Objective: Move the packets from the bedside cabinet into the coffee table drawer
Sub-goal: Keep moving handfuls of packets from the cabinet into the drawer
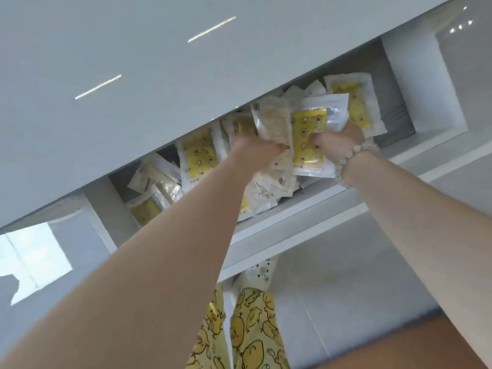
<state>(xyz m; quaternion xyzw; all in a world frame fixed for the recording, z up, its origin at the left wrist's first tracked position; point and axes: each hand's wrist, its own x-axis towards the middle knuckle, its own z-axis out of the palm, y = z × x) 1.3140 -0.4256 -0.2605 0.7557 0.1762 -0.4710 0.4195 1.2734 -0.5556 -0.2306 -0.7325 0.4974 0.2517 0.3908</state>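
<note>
Head view is showing me both grips, left hand (255, 147) and right hand (338, 139), clenching packets (306, 139) over the well-filled drawer (319, 198), so I'm judging the task nearing completion.

packets (198, 155) crowd drawer (394, 113), tabletop (133, 62) overhangs, right end free

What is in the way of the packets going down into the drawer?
Nothing visible. Both the left hand and right hand hold a bundle of packets right over the open drawer, which already has many packets lying inside.
</note>
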